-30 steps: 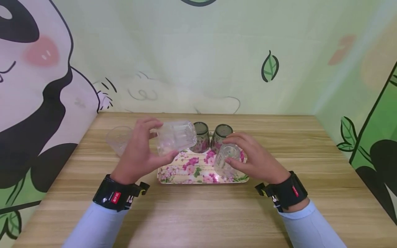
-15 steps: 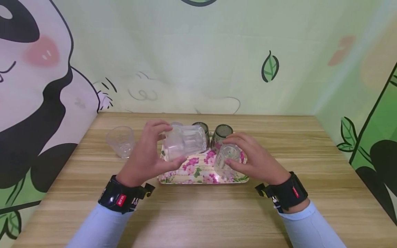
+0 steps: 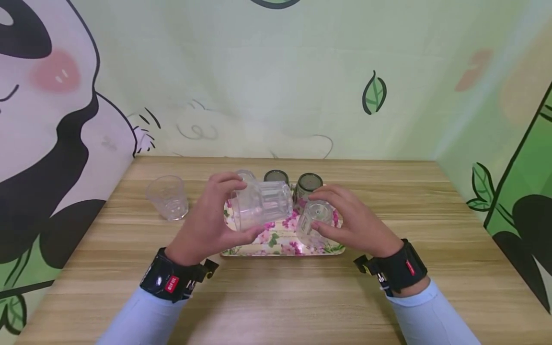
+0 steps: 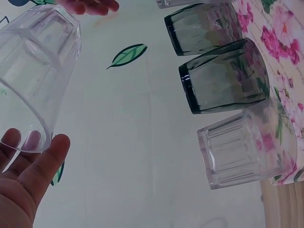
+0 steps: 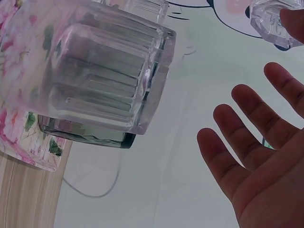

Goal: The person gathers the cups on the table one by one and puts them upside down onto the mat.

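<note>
My left hand grips a clear drinking glass, tipped on its side above the floral tray, its base pointing right. In the left wrist view, fingers sit at that glass's rim. My right hand hovers beside another clear glass, which stands upside down at the tray's front right. The right wrist view shows these fingers spread, apart from that glass. Two smoky glasses, one left and one right, stand inverted at the back of the tray.
An inverted clear glass occupies the tray's back left corner, partly hidden by my left hand in the head view. One more clear glass stands mouth up on the wooden table, left of the tray. A printed wall borders the table's back.
My left hand has carried the tipped glass rightward and slightly lower over the tray, uncovering the glass standing at left. My right hand has stayed in place.
</note>
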Action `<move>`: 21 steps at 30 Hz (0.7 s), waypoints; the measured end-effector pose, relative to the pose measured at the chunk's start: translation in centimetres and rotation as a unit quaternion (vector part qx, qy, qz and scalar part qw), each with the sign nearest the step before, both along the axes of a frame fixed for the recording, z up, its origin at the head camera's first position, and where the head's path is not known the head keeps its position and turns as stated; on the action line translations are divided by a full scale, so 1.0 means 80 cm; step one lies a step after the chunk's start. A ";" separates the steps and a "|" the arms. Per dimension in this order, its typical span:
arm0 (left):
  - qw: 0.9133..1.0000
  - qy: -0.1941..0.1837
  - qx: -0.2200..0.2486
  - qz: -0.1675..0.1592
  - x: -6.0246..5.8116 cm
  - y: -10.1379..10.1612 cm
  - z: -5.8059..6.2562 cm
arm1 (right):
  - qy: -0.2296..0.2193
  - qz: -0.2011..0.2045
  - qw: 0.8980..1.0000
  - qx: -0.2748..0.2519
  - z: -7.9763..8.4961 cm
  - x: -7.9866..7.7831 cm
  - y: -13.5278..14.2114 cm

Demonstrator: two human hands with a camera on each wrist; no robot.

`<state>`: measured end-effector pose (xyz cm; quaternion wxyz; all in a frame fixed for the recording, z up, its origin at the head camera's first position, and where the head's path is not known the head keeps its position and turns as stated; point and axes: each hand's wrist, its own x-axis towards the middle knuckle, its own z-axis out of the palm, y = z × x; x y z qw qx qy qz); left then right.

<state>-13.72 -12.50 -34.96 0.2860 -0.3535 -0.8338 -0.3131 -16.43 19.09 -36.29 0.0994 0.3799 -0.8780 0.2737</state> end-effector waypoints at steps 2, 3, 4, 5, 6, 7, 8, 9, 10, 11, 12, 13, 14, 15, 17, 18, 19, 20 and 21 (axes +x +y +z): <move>1.000 0.000 0.002 -0.006 0.000 0.001 -0.002 | 0.002 0.004 1.000 -0.001 0.001 0.001 -0.001; 1.000 0.000 0.001 -0.010 0.000 0.002 -0.003 | 0.005 0.007 1.000 -0.002 0.002 0.002 -0.001; 1.000 0.000 0.000 -0.014 -0.001 0.003 -0.005 | 0.009 0.010 1.000 -0.002 0.003 0.002 -0.001; 1.000 0.001 -0.001 -0.017 -0.001 0.003 -0.006 | 0.015 0.015 1.000 -0.002 0.004 0.003 -0.002; 1.000 0.002 -0.002 -0.021 -0.001 0.003 -0.006 | 0.021 0.019 1.000 -0.002 0.005 0.004 -0.003; 1.000 0.003 -0.004 -0.022 -0.001 0.003 -0.007 | 0.027 0.023 0.999 -0.001 0.006 0.004 -0.004; 1.000 0.002 -0.005 -0.023 -0.001 0.003 -0.007 | 0.035 0.026 0.999 0.001 0.008 0.005 -0.004; 1.000 0.004 -0.007 -0.023 -0.001 0.003 -0.007 | 0.041 0.028 0.999 0.003 0.009 0.006 -0.005; 1.000 0.005 -0.007 -0.022 -0.001 0.002 -0.007 | 0.045 0.031 0.999 0.005 0.009 0.006 -0.006; 1.000 0.006 -0.007 -0.022 -0.001 0.002 -0.007 | 0.046 0.032 0.998 0.006 0.010 0.007 -0.006; 1.000 0.006 -0.006 -0.021 -0.001 0.002 -0.008 | 0.047 0.033 0.998 0.006 0.010 0.007 -0.007; 1.000 0.006 -0.005 -0.022 -0.001 0.002 -0.008 | 0.046 0.033 0.998 0.007 0.011 0.007 -0.007; 1.000 0.007 -0.004 -0.025 -0.001 0.003 -0.008 | 0.045 0.031 0.998 0.008 0.011 0.007 -0.007; 1.000 0.008 -0.004 -0.028 -0.001 0.004 -0.008 | 0.042 0.030 0.999 0.008 0.011 0.008 -0.008; 0.999 0.012 -0.005 -0.035 -0.001 0.006 -0.010 | 0.035 0.027 0.999 0.006 0.011 0.009 -0.008; 0.999 0.012 -0.006 -0.038 -0.001 0.008 -0.010 | 0.033 0.025 0.999 0.005 0.012 0.010 -0.008; 0.999 0.012 -0.007 -0.041 -0.001 0.009 -0.010 | 0.032 0.024 0.999 0.005 0.012 0.011 -0.009; 0.999 0.013 -0.009 -0.042 -0.002 0.011 -0.011 | 0.031 0.023 0.999 0.003 0.012 0.012 -0.009; 0.999 0.014 -0.010 -0.043 -0.002 0.012 -0.011 | 0.031 0.023 0.999 0.001 0.012 0.013 -0.009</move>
